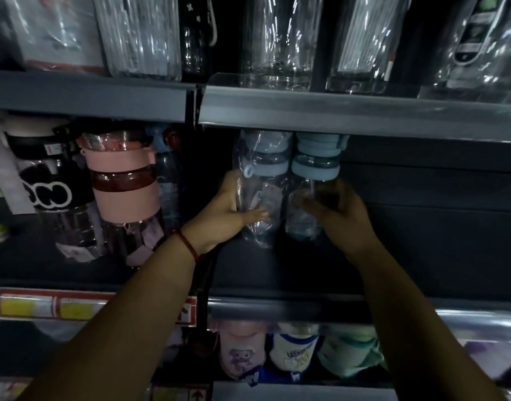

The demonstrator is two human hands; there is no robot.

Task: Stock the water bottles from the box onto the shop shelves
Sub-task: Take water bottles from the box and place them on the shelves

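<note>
Two clear water bottles with pale blue lids stand side by side on the dark middle shelf (422, 256). My left hand (222, 212) grips the left bottle (263, 186), which is wrapped in clear plastic, thumb across its front. My right hand (341, 215) grips the right bottle (312, 180) around its lower body. Both lids sit just under the edge of the upper shelf (349, 111). The box is not in view.
A pink-banded bottle (124, 189) and a black-lidded bottle (49, 180) stand to the left. Clear bottles line the upper shelf. Small printed cups (292, 354) fill the shelf below. The middle shelf is dark and bare to the right of my hands.
</note>
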